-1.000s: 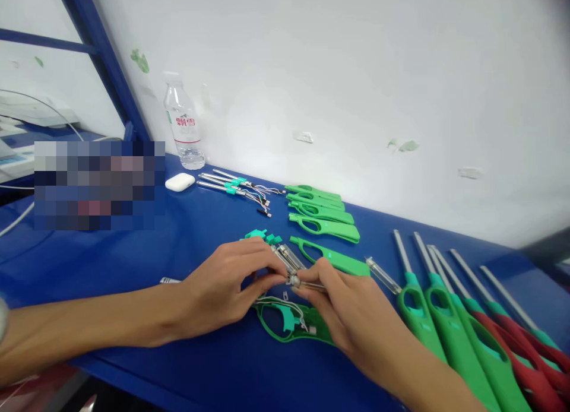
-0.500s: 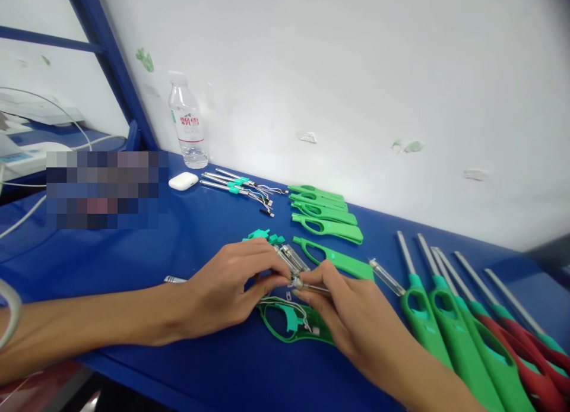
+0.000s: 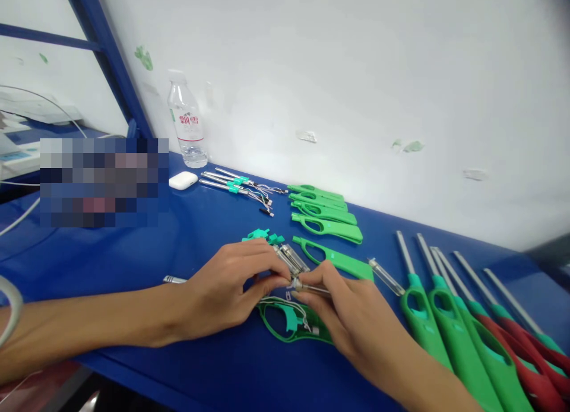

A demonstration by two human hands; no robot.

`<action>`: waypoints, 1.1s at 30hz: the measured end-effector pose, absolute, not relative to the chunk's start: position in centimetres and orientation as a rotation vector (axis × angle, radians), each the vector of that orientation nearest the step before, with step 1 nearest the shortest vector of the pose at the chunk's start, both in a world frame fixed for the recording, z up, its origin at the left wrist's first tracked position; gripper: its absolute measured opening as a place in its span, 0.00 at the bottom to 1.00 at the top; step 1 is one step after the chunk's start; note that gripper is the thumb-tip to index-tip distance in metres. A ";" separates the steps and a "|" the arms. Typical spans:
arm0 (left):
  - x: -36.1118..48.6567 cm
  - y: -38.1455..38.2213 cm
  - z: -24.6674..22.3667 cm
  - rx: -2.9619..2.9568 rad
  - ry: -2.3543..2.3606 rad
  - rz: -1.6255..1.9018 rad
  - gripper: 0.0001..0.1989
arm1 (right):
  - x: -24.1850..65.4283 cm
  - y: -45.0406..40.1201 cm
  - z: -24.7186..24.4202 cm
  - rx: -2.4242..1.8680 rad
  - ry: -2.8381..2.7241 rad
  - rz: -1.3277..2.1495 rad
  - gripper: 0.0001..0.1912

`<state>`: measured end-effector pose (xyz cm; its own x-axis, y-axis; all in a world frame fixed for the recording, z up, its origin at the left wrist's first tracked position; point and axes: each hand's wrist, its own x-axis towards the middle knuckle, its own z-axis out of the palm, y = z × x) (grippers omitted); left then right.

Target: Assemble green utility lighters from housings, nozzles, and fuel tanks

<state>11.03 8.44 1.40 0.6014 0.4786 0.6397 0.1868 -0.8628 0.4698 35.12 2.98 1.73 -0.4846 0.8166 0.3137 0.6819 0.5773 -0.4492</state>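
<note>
Hands over blue table; white wall behind

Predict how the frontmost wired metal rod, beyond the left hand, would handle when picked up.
The rod would probably feel stiff, being straight and metallic-looking. Its wires would likely flop, since they look thin and trail in loose curves. The rod's shiny surface might feel slippery.

- The head camera is looking forward and down from the wearer's head over the blue tabletop.
- It is facing the white wall, framing the left hand and right hand at close range.
</note>
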 end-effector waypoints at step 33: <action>10.9 8.4 1.3 2.497 0.593 1.090 0.06 | 35.2 3.5 1.2 -1.094 -2.374 -0.015 0.10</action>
<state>10.91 8.40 1.28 0.6164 0.5043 0.6048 0.2336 -0.8506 0.4711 35.22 3.53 1.22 -0.5376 0.7057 0.4615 0.7114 0.6735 -0.2011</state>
